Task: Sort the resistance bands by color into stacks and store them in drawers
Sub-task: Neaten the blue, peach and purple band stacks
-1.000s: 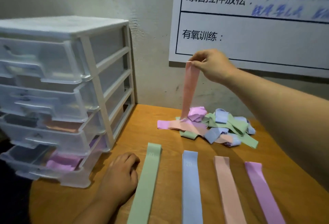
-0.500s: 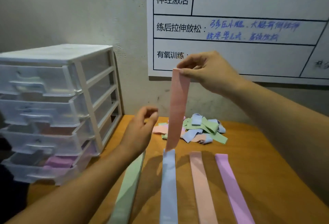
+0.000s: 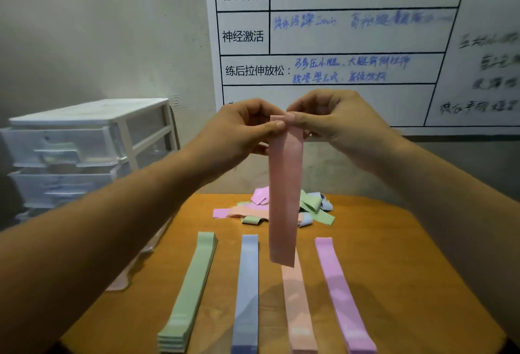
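A pink resistance band [image 3: 283, 190] hangs straight down in mid-air over the table. My left hand [image 3: 242, 125] and my right hand [image 3: 334, 120] both pinch its top edge. Below it, four sorted stacks lie side by side on the wooden table [image 3: 408, 283]: a green stack [image 3: 191, 291], a blue stack [image 3: 247, 291], a pink stack [image 3: 297, 306] and a purple stack [image 3: 340, 294]. Behind them sits a mixed pile of unsorted bands [image 3: 312, 210], partly hidden by the hanging band.
A white plastic drawer unit [image 3: 92, 139] stands at the table's left, against the wall; my left forearm hides its lower drawers. A whiteboard [image 3: 351, 38] with a handwritten table hangs on the wall behind.
My left hand rose from the table and joined my right hand at the band's top edge. The pink band was lifted clear of the pile. The view tilted upward.
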